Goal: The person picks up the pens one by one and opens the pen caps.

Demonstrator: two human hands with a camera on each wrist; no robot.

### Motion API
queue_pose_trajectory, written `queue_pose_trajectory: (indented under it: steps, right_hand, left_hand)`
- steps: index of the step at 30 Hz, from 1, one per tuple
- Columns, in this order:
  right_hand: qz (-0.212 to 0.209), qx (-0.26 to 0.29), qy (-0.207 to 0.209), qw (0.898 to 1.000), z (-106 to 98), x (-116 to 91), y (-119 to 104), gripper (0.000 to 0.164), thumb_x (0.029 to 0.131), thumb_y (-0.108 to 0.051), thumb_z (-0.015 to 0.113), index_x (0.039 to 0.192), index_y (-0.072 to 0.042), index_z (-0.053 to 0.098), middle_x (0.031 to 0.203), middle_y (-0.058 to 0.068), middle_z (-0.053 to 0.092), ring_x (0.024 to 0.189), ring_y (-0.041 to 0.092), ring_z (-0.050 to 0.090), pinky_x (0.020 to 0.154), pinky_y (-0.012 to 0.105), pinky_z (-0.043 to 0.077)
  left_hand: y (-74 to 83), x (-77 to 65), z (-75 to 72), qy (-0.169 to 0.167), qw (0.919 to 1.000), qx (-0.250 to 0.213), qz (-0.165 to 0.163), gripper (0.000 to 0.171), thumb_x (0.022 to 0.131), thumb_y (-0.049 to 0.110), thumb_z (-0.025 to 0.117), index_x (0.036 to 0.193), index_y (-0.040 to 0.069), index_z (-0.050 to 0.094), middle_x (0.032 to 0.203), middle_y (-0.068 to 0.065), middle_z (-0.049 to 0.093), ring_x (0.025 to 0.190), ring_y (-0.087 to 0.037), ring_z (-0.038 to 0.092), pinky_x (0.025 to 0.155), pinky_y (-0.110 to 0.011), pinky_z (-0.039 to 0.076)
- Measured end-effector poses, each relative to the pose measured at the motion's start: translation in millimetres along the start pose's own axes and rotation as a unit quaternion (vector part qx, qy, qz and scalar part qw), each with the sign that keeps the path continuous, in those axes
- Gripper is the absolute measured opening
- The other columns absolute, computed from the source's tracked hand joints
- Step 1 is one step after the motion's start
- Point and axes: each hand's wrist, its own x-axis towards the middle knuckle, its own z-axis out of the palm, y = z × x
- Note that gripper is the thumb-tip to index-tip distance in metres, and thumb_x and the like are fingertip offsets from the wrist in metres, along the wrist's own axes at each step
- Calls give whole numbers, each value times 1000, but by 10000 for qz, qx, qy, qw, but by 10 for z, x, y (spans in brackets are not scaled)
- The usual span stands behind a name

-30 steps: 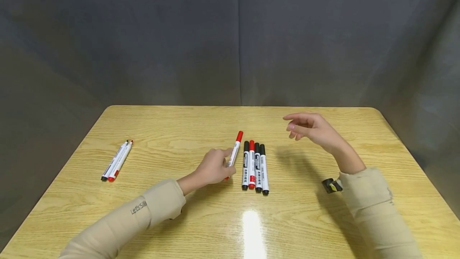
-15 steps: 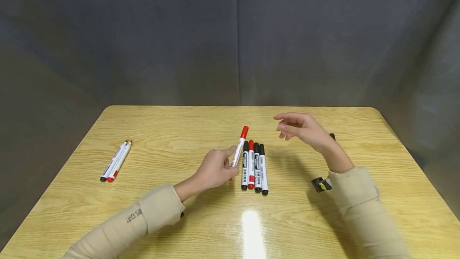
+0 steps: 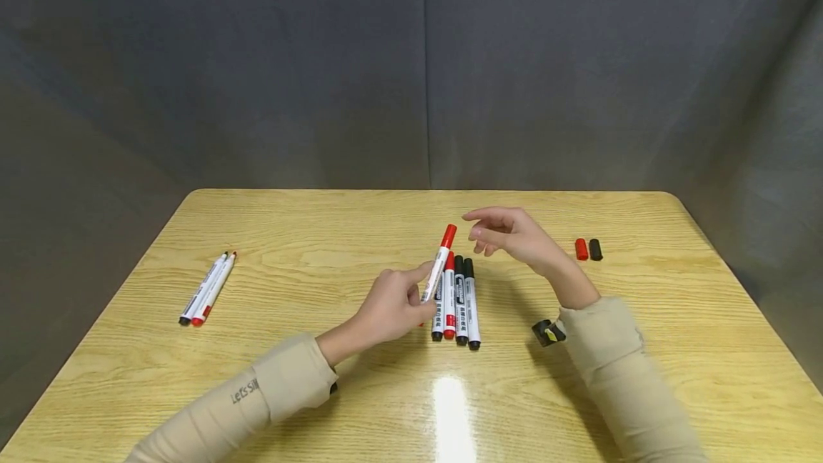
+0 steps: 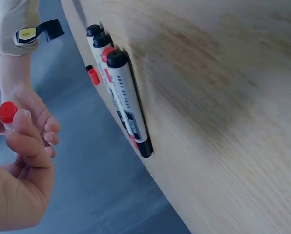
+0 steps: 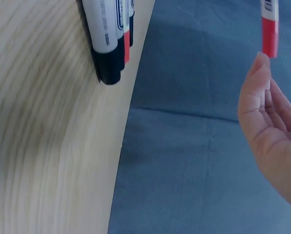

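Note:
Between thumb and fingers, my left hand pinches a white marker with a red cap, tilted above the table with the cap end up. My right hand holds nothing; its loosely bent fingers are just right of that cap, and a small gap shows in the right wrist view. Below lie several capped markers side by side: a red-capped marker among black-capped ones, such as the rightmost black-capped marker. The left wrist view shows the held marker's red bottom end at my fingertips.
Two uncapped markers, a black one and a red one, lie together at the table's left. A loose red cap and a black cap stand at the right. A dark curtain hangs behind the table.
My left hand has lifted the red marker slightly and shifted it right, over the row's left edge. My right hand has moved left towards it, uncovering the two loose caps.

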Motion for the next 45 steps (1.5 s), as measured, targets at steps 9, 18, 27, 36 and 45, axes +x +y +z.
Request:
queue_pose_trajectory:
  steps: [9, 18, 27, 36, 45]
  right_hand:
    - [-28, 273, 118, 9996, 179, 82, 0, 33, 94, -12, 50, 121, 7, 52, 79, 11, 56, 65, 23, 55, 59, 29, 47]
    - [320, 779, 262, 9961, 321, 128, -23, 18, 94, -10, 51, 92, 7, 54, 54, 1, 43, 47, 8, 35, 45, 20, 29]
    - [-679, 1624, 197, 9842, 307, 38, -52, 22, 91, 3, 45, 78, -2, 62, 52, -1, 45, 45, 6, 34, 42, 20, 25]
    - [-1351, 2433, 418, 9596, 378, 30, -72, 21, 90, -3, 52, 75, -9, 66, 53, -4, 47, 45, 5, 34, 41, 23, 19]
    - [-1763, 2462, 753, 9501, 397, 58, -168, 23, 88, 2, 52, 73, -8, 67, 55, -3, 51, 44, 6, 34, 41, 22, 20]
  left_hand:
    - [2, 15, -13, 12, 10000, -57, -12, 59, 73, 1, 61, 130, -2, 47, 44, 6, 43, 35, -3, 32, 33, -17, 26]
    - [-45, 4, -10, 386, 9948, 538, 779, 48, 81, 7, 56, 129, 1, 50, 46, 9, 37, 35, 3, 25, 32, -15, 22]
    - [-50, 2, -60, 121, 9856, -904, 1422, 40, 86, -1, 53, 125, -8, 49, 46, 6, 37, 39, -1, 27, 34, -18, 24]
    - [26, 6, -157, -141, 9733, -2080, 964, 37, 87, -5, 50, 123, -10, 49, 49, 5, 35, 39, -6, 25, 35, -21, 21]
    - [72, 9, -275, -240, 9632, -2560, 782, 36, 89, -3, 48, 124, -10, 49, 50, 0, 36, 41, -7, 27, 36, -22, 22]
